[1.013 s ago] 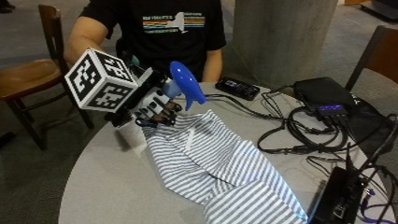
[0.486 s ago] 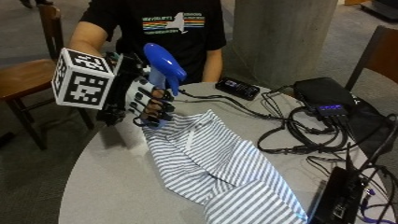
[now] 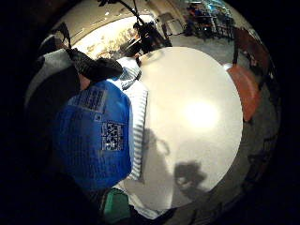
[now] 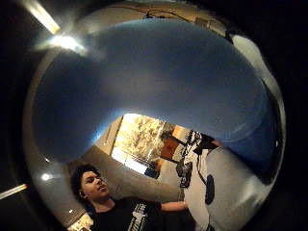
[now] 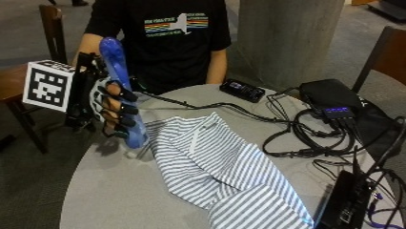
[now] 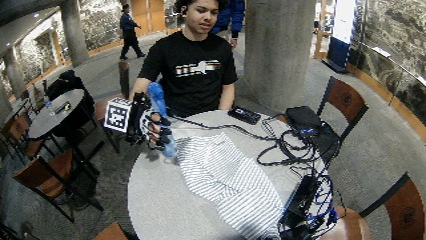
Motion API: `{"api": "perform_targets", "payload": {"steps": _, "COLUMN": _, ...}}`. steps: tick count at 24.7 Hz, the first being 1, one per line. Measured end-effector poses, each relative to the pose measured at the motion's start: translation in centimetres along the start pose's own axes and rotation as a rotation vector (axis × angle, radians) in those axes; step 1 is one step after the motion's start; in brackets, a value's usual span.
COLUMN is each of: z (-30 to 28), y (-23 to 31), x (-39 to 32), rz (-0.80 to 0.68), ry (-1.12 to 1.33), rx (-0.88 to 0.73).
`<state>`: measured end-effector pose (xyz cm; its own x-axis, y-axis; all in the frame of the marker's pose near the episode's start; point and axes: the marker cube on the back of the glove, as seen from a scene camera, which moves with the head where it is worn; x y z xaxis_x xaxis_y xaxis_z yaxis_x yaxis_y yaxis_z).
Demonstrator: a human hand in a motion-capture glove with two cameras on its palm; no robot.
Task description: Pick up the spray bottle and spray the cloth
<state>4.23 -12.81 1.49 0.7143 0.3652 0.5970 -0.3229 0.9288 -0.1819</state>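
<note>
**Kid:** Fingers (image 5: 124,110) are curled all the way round the blue spray bottle (image 5: 120,81), right?

**Helper:** Yes. The right hand (image 5: 107,107) in the black glove holds the bottle by its body. The fingers wrap the front of it, stacked one under the other. The bottle stands nearly upright, with its long blue top poking up above the hand.

**Kid:** Where is the bottle now?

**Helper:** It is up in the air, off the worktop (image 5: 107,191), just past the near edge of the striped cloth (image 5: 222,176). The cloth lies spread out on the worktop, rumpled, stretching away from the hand.

**Kid:** Is the bottle hard to hold?

**Helper:** I think not. It looks like smooth plastic, so it could slip a bit, but it is stiff and will not squash much. I cannot see how full it is, so I cannot say if it is heavy. The middle of the body, where the hand is, looks like a good spot. A finger has to reach the trigger near the top to squirt, and I cannot tell if one is on it.

**Kid:** And the cloth?

**Helper:** Soft and floppy. It will just soak up the spray where it lies.

**Kid:** What else is there?

**Helper:** A black box (image 5: 329,98) and lots of black cables (image 5: 298,138) sit beside the cloth. Spray should stay away from those.
</note>
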Motion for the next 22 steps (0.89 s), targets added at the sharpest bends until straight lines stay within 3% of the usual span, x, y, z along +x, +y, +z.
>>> {"api": "perform_targets", "payload": {"steps": 8, "z": -0.4, "y": 0.1, "x": 3.9, "rz": 0.107, "ry": -0.006, "rx": 0.133}}
{"api": "perform_targets", "payload": {"steps": 22, "z": 1.2, "y": 0.9, "x": 7.5, "rz": 0.186, "ry": 0.026, "rx": 0.159}}
